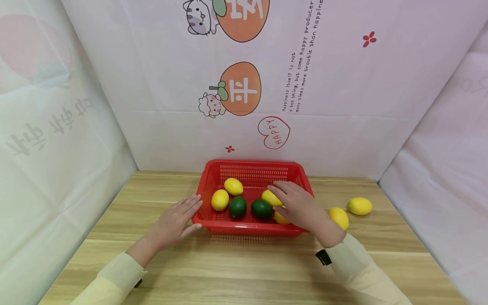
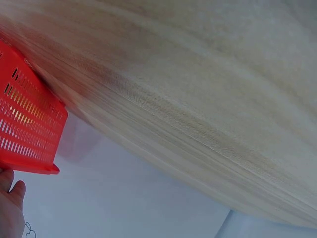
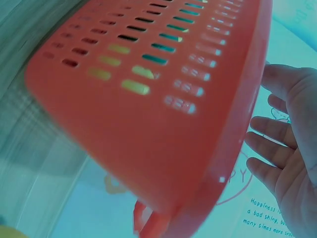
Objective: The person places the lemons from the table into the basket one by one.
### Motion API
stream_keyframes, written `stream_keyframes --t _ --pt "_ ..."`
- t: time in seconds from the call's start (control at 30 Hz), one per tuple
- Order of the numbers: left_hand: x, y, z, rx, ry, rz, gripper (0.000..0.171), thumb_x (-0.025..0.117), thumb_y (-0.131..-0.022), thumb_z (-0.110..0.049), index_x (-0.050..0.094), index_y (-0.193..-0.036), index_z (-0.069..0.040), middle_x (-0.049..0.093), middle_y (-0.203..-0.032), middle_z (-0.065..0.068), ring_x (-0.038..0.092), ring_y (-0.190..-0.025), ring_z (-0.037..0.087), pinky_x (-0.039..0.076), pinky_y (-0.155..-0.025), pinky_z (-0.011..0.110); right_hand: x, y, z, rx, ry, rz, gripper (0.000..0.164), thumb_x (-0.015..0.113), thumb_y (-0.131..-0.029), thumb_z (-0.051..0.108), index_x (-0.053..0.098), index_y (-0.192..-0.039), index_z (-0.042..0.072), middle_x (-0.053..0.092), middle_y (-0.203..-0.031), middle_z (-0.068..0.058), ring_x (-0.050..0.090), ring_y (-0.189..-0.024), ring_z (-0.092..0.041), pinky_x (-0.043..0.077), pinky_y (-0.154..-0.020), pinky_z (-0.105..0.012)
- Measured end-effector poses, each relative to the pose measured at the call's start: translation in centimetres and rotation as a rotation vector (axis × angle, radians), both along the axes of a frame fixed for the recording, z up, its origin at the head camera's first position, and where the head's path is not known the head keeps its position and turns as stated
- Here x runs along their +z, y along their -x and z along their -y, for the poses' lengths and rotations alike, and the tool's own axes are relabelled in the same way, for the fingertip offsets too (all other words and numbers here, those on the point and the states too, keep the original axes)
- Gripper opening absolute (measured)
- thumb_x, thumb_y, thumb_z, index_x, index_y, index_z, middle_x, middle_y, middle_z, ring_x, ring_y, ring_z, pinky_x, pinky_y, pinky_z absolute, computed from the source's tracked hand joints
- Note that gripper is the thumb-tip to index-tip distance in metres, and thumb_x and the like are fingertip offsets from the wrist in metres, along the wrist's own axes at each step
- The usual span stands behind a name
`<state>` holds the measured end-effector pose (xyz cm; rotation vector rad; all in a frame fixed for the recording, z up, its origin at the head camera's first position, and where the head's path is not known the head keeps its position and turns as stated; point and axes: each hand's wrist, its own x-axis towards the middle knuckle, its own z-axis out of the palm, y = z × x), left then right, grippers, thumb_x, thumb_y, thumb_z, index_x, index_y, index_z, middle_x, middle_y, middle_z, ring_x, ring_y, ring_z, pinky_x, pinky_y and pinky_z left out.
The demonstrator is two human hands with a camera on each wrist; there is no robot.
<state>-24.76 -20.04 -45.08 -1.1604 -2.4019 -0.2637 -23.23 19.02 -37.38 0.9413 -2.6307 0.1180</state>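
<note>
A red plastic basket (image 1: 244, 226) with slotted walls holds yellow lemons and two dark green, lemon-shaped fruits (image 1: 238, 206). Two lemons (image 1: 220, 200) lie at its left end. Two more, including a lemon (image 1: 270, 197) beside the second green fruit (image 1: 261, 209), are partly covered by my right hand (image 1: 299, 205). That hand reaches over the basket's right end, fingers loosely extended; the right wrist view shows nothing held in the fingers (image 3: 270, 134), close to the rim. My left hand (image 1: 173, 222) rests against the left rim, its fingers straight and thumb spread.
On the wooden table (image 1: 236, 271), right of the basket, lie two lemons, one (image 1: 338, 218) beside my right wrist and another (image 1: 360, 206) farther right. A printed white cloth (image 1: 171, 127) stands behind the basket, with white cloth sides left and right.
</note>
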Motion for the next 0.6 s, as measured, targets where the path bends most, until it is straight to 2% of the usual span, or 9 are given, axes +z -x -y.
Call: stream_keyframes --t 0.2,0.37,0.6 --pt "0.0 0.0 0.0 0.006 0.006 0.005 0.072 0.039 -0.099 -0.056 0.05 -0.138 0.004 0.046 -0.145 0.019 0.041 -0.135 0.031 0.038 -0.105 0.053 0.1 -0.3 -1.0 -0.026 0.018 0.025 0.072 0.085 -0.075 0.022 0.053 -0.138 0.008 0.055 -0.135 -0.016 0.049 -0.126 -0.032 0.044 -0.1 -0.049" --pt "-0.1 0.0 0.0 0.0 0.003 -0.003 0.071 0.042 -0.099 -0.054 0.051 -0.137 0.005 0.046 -0.144 0.019 0.042 -0.134 0.032 0.037 -0.106 0.052 0.2 -0.6 -1.9 -0.031 0.022 0.0 0.07 0.085 -0.075 0.022 0.054 -0.136 0.006 0.055 -0.134 -0.018 0.049 -0.125 -0.034 0.046 -0.098 -0.05" --pt "0.0 0.0 -0.1 -0.005 -0.006 -0.014 0.077 0.029 -0.1 -0.059 0.052 -0.136 0.005 0.047 -0.144 0.019 0.043 -0.133 0.032 0.037 -0.106 0.052 0.0 -0.8 -3.4 -0.036 0.018 -0.065 0.068 0.085 -0.075 0.021 0.056 -0.133 0.002 0.056 -0.131 -0.02 0.052 -0.122 -0.036 0.049 -0.093 -0.05"
